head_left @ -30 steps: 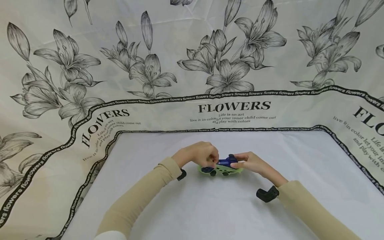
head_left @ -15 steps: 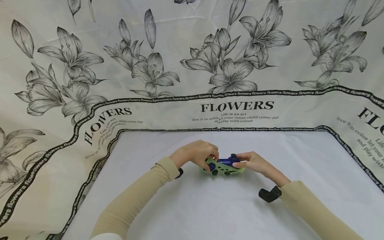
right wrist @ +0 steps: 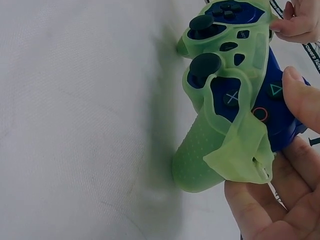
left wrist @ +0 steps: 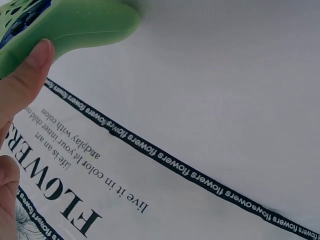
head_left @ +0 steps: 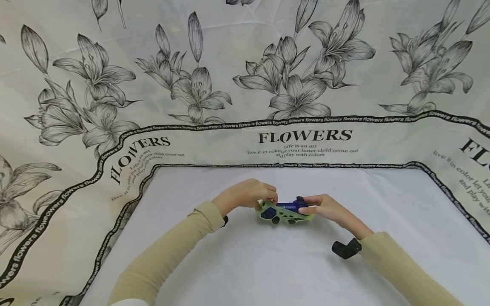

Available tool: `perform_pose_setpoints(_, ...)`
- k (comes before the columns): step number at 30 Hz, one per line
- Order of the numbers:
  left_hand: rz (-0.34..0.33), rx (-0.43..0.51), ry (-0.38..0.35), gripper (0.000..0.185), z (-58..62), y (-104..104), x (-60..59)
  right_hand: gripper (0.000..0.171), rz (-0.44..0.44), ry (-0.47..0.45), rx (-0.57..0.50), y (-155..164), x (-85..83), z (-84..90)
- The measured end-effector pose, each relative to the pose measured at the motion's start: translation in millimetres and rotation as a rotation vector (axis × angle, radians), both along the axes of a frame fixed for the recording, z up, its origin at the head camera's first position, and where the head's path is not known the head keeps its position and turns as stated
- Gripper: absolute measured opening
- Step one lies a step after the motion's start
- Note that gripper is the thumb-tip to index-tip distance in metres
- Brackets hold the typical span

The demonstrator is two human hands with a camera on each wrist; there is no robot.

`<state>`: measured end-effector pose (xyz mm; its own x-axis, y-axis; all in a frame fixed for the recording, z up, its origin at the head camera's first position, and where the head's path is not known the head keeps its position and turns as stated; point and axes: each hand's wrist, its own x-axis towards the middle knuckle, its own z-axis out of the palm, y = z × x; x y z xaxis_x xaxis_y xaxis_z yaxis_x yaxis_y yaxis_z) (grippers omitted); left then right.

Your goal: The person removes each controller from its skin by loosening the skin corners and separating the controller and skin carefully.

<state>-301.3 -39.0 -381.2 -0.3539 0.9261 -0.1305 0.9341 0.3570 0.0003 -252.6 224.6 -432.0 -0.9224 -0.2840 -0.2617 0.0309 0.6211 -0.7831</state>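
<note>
A blue game controller [right wrist: 282, 117] is partly inside a light green silicone cover [right wrist: 195, 150], held just over the white table. The cover wraps the directional-pad end and both black thumbsticks. Its corner hangs loose and folded at the other end, where the circle and triangle buttons lie bare. My right hand [head_left: 325, 210] grips that bare end, thumb [right wrist: 302, 102] on the blue face near the triangle button and fingers underneath. My left hand [head_left: 245, 196] pinches the cover at the far edge of the directional-pad end; its thumb [left wrist: 35, 62] lies against the green grip in the left wrist view.
A white cloth [head_left: 268, 267] covers the table. Behind and beside it hangs a curtain [head_left: 214, 146] printed with flowers and lettering. A black wrist camera mount [head_left: 346, 248] juts from the right sleeve.
My left hand has drawn back to the left and its thumb has left the controller's front, exposing the directional pad framed by the green cover. My right hand keeps its grip.
</note>
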Motion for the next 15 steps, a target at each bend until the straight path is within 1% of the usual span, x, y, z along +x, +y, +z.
perform_pose_setpoints(3,-0.030,0.031,0.019,0.040,-2.5,-3.3,-1.8,0.072,0.007,0.004,0.006,0.0,0.2,-0.4)
perform_pose_setpoints(7,-0.065,0.066,0.064,0.039,-5.3,-7.1,-3.3,0.072,0.003,0.003,0.007,-0.4,1.5,1.1)
perform_pose_setpoints(15,-0.085,0.108,0.137,0.036,-8.3,-12.2,-1.7,0.072,0.005,-0.001,-0.003,-0.5,1.5,0.9)
